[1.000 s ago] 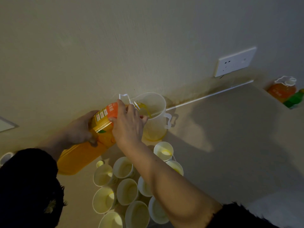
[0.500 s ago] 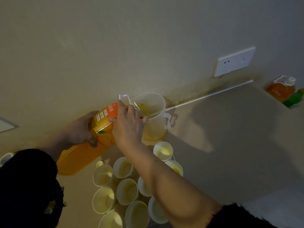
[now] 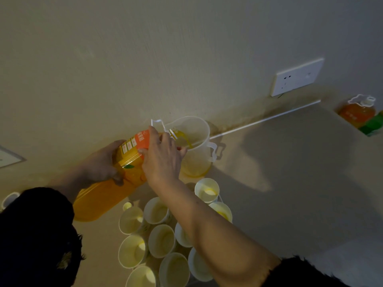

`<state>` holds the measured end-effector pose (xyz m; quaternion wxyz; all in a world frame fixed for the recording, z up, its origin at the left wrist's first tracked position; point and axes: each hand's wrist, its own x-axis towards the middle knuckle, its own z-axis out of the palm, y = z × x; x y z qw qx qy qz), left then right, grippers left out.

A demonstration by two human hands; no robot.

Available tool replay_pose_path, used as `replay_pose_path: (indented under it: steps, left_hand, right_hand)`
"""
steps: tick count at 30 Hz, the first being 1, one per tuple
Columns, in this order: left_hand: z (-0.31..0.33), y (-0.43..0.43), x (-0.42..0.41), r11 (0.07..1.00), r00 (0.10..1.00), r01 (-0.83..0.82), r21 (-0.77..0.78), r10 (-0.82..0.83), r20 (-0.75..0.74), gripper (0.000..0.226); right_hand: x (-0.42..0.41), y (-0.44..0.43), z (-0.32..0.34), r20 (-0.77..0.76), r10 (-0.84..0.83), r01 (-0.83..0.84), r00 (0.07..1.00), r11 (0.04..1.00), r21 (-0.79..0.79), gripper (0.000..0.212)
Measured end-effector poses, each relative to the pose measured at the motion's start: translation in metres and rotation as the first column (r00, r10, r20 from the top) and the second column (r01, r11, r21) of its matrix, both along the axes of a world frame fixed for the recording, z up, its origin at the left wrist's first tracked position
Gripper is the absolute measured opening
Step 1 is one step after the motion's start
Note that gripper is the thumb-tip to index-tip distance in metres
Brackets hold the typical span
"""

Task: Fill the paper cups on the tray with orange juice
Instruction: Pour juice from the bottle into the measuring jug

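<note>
A large orange juice bottle (image 3: 107,195) is tipped on its side, its neck over a clear plastic pitcher (image 3: 194,146) by the wall. A thin stream of juice runs into the pitcher, which holds a little juice at its bottom. My left hand (image 3: 101,162) grips the bottle's middle from the left. My right hand (image 3: 161,156) holds the bottle near its neck from above. Several white paper cups (image 3: 161,241) stand clustered in front of the pitcher; my right forearm hides some of them. The tray under them cannot be made out.
The counter (image 3: 290,183) meets a beige wall carrying a white socket plate (image 3: 297,76). A second orange bottle (image 3: 358,110) and a green one (image 3: 373,124) stand at the far right. A small cap (image 3: 126,205) lies beside the cups.
</note>
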<state>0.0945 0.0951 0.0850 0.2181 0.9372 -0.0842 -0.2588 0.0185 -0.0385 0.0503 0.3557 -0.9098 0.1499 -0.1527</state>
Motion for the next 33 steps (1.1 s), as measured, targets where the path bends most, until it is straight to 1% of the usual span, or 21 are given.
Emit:
replay_pose_path:
  steps: [10, 14, 19, 29, 33]
  left_hand:
    - [0.0005, -0.0014, -0.0002, 1.0, 1.0, 0.004, 0.012, -0.004, 0.007, 0.113]
    - [0.0014, -0.0011, 0.0002, 1.0, 1.0, -0.003, -0.004, 0.003, -0.011, 0.117]
    - [0.0003, -0.0009, 0.001, 1.0, 1.0, 0.012, 0.002, -0.012, 0.002, 0.112]
    - [0.0025, -0.0016, 0.0001, 1.0, 1.0, 0.012, 0.003, -0.012, 0.005, 0.119]
    - [0.0005, -0.0009, 0.0016, 1.0, 1.0, 0.008, 0.005, -0.008, 0.011, 0.112]
  right_hand:
    - [0.0011, 0.0006, -0.0003, -0.006, -0.007, 0.007, 1.0, 1.0, 0.008, 0.056]
    - [0.0021, 0.0, 0.0, -0.002, -0.003, 0.003, 1.0, 1.0, 0.024, 0.056]
    - [0.002, 0.0001, -0.0013, 0.0, -0.003, 0.003, 1.0, 1.0, 0.012, 0.058]
    - [0.0016, 0.0012, 0.0003, -0.013, -0.002, 0.002, 1.0, 1.0, 0.012, 0.058]
    - [0.0021, 0.0008, -0.0001, -0.012, -0.004, 0.005, 1.0, 1.0, 0.02, 0.058]
